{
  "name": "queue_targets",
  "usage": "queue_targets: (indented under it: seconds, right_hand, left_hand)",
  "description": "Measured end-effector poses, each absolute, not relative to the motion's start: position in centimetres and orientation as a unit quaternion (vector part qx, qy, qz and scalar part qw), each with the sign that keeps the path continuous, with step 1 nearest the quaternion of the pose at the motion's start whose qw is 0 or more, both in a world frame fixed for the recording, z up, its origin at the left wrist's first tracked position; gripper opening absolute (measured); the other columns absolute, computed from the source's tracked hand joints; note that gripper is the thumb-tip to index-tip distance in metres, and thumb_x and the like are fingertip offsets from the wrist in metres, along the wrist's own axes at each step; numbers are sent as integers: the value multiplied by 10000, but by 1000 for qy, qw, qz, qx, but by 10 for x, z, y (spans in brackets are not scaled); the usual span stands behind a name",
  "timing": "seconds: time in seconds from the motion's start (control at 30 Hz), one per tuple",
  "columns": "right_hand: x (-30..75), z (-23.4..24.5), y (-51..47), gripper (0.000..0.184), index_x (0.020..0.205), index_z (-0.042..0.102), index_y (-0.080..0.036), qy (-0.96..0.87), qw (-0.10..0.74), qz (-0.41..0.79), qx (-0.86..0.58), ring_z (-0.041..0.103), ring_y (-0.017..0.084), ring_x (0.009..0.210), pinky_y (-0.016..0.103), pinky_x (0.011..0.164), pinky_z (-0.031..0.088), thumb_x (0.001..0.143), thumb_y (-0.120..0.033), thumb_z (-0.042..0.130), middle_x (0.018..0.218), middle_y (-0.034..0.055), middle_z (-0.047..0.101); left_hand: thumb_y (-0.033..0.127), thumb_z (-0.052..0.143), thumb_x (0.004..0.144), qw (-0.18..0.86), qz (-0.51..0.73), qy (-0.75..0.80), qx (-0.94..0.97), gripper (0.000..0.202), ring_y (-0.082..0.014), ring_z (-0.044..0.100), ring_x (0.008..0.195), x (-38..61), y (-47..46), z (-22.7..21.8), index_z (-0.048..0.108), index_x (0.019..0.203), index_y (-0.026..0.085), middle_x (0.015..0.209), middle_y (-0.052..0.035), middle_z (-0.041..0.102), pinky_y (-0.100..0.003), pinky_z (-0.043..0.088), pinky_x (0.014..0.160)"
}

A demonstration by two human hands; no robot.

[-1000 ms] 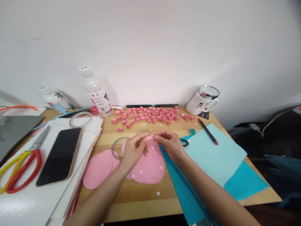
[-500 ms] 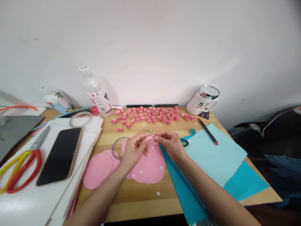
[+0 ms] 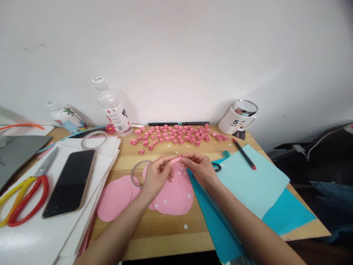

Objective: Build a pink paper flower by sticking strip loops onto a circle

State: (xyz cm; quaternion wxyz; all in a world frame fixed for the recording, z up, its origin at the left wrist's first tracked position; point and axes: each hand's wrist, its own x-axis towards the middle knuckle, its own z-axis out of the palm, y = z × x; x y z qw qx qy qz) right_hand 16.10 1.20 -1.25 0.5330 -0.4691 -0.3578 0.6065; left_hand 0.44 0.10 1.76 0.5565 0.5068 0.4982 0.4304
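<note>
Left hand (image 3: 158,176) and right hand (image 3: 200,169) nearly meet, each grip narrow, thumb and fingers pinching a small pink paper piece (image 3: 177,160) between them; its exact shape is mostly hidden by fingers. Piece is over the upper edge of the overlapping pink discs (image 3: 176,198), which carry small white squares (image 3: 165,201). Grey ring (image 3: 132,176) just left of left hand, more pink ovals (image 3: 114,200) near left forearm. Right forearm crosses over a darker blue sheet (image 3: 212,224); light blue sheet (image 3: 250,184) to its right, red-tipped black pen (image 3: 245,156) lying on that. Dark loop handle (image 3: 220,167) by right wrist, teal coil (image 3: 226,154) beyond it. Farther back on the wooden bench (image 3: 165,239): many small pink coils (image 3: 172,135) spread in a loose band, long black pen (image 3: 165,124) behind them along the wall, white mug (image 3: 230,121) at right, clear bottle (image 3: 117,117) upright at left, second bottle (image 3: 68,119) past it. Far left, phone (image 3: 70,182) and red-and-yellow-handled scissors (image 3: 45,165) on white papers (image 3: 35,243).
</note>
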Motion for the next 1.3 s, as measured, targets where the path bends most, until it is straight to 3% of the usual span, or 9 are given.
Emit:
queue_targets:
  seconds: [0.23, 0.6, 0.93, 1.1, 1.3]
  right_hand:
    - [162, -11, 12, 179, 653, 658, -184, -373, 534, 610, -452, 558, 108, 543, 246, 576, 448, 570, -274, 789, 575, -18, 633]
    - [160, -11, 12, 202, 769, 713, -186, -348, 534, 628, -446, 638, 132, 680, 273, 728, 493, 595, -267, 775, 754, 25, 715]
    - [161, -9, 11, 154, 657, 659, -190, -371, 540, 620, -432, 569, 94, 576, 229, 609, 451, 581, -230, 786, 623, -27, 650]
    - [160, -11, 11, 145, 688, 690, -193, -367, 542, 610, -446, 563, 89, 606, 221, 622, 445, 581, -218, 784, 662, -20, 666]
    - [159, -10, 11, 151, 730, 712, -192, -358, 537, 621, -445, 614, 116, 679, 265, 710, 476, 601, -249, 767, 850, 33, 718]
  left_hand:
    - [255, 563, 758, 554, 423, 502, 512, 217, -84, 492, 416, 4, 0, 20, 649, 902, 117, 482, 25, 566, -207, 416, 444]
    - [269, 556, 770, 551, 432, 490, 520, 252, -82, 489, 423, 4, 1, 17, 653, 942, 112, 496, 22, 557, -203, 413, 441]
    - [245, 551, 767, 550, 425, 493, 523, 216, -78, 492, 425, 5, 0, 18, 650, 903, 110, 482, 29, 558, -200, 416, 452]
    - [270, 557, 765, 552, 429, 491, 520, 231, -84, 496, 427, 4, 1, 15, 649, 909, 115, 489, 26, 558, -211, 419, 454]
    - [277, 567, 762, 553, 435, 490, 516, 236, -81, 491, 422, 4, 1, 16, 655, 910, 115, 493, 27, 556, -209, 417, 449]
